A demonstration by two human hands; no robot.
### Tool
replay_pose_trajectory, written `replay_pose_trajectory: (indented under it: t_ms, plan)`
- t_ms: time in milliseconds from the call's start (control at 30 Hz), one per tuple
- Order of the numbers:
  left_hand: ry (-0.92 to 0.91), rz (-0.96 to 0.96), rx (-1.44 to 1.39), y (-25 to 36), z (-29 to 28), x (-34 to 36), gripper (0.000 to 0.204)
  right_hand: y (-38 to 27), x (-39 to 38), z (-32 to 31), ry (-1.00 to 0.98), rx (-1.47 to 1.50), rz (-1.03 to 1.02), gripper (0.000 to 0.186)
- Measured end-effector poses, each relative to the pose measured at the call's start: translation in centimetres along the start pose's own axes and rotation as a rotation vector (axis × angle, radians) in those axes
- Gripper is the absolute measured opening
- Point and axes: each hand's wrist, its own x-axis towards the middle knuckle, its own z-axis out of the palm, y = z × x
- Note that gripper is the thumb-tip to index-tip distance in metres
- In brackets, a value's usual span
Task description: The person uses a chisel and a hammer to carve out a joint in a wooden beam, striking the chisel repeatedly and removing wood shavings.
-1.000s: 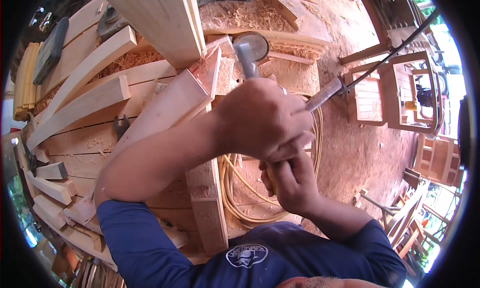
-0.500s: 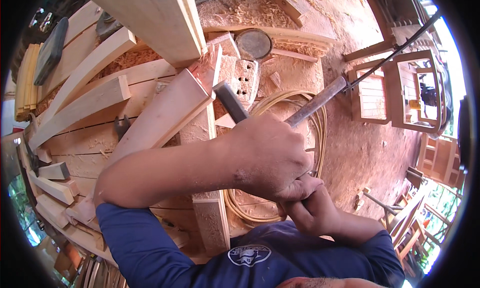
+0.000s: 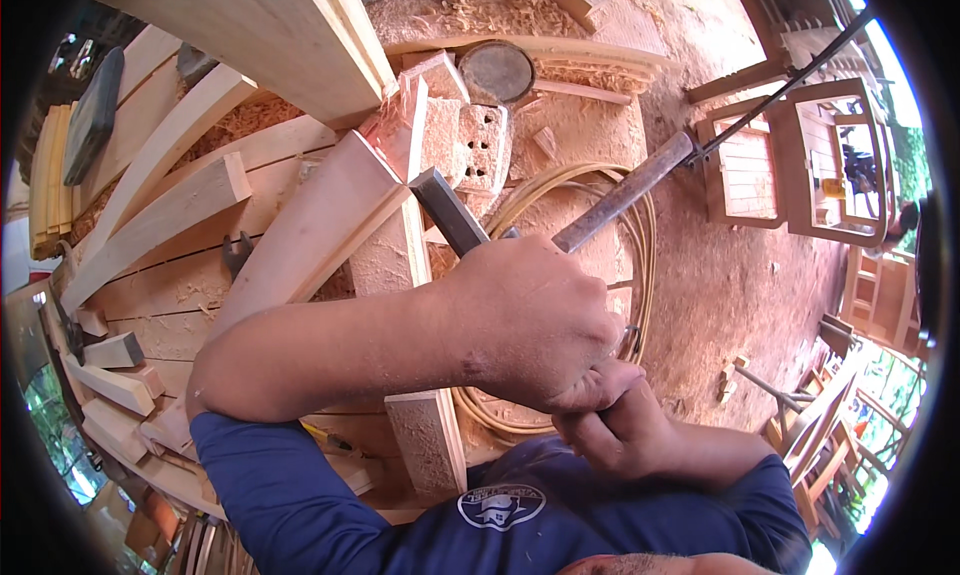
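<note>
1. While the left hand (image 3: 540, 315) is closed in a fist, a dark square-ended tool (image 3: 450, 212) juts from its far left side; the rest of the tool is hidden behind the fist.
2. Tool is mid-scene, its end just beside the near right corner of a slanted board (image 3: 320, 215). Can't tell whether they touch.
3. Right hand (image 3: 625, 430) sits on the near right of the left, fingers curled, the two touching. Can't tell what, if anything, is inside its grip.
4. Metal pipe (image 3: 625, 192) runs from behind the left fist to the far right, with a thin black rod (image 3: 785, 93) beyond its end. Can't tell if the pipe is held or only passes behind.
5. Coiled yellow hose (image 3: 647, 265) lies around and beneath both hands, partly covered.
6. Far side of the tool: dusty block with holes (image 3: 495, 165), then a round dark disc (image 3: 497, 72), then wood shavings (image 3: 505, 15).
7. Far left: thick beam (image 3: 270, 35) slants over the slanted board.
8. Left: curved wood piece (image 3: 150, 165) on planks, dark flat block (image 3: 95, 115) beyond.
9. Far right: wooden cabinet frame (image 3: 790, 160) on the floor.
</note>
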Motion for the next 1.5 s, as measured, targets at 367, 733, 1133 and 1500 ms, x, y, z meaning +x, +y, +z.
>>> replay_pose_trajectory:
  t_ms: [367,733,1133,1500]
  plan:
    - [0.022,-0.010,0.008,-0.3,0.0,0.0,0.054,-0.3,0.5,-0.2,-0.006,-0.076,-0.010,0.006]
    - [-0.020,-0.021,-0.046,-0.2,-0.9,-0.3,0.057,-2.1,0.9,1.0,-0.014,-0.226,-0.079,0.014]
    - [0.085,-0.120,0.016,-1.2,-1.3,-0.8,0.056,-2.8,3.8,1.2,0.023,-0.212,-0.097,0.016]
    - [0.017,-0.139,-0.038,-1.4,-2.1,-0.8,0.055,-3.5,3.3,1.7,0.119,-0.317,-0.172,0.011]
